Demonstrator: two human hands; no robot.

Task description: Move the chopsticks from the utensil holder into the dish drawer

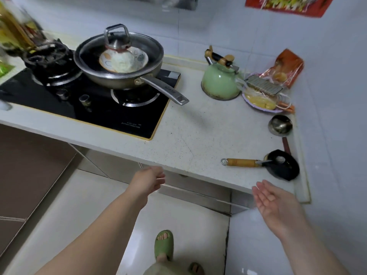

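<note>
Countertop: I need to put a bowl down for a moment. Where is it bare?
The counter is bare between the stove, the kettle and the knife, out to the front edge. The right edge is crowded: plate, ladle, black holder.

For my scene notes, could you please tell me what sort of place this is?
Most likely a home kitchen: a gas hob set into a pale countertop carries a lidded frying pan, and a green kettle stands beside it.
</note>
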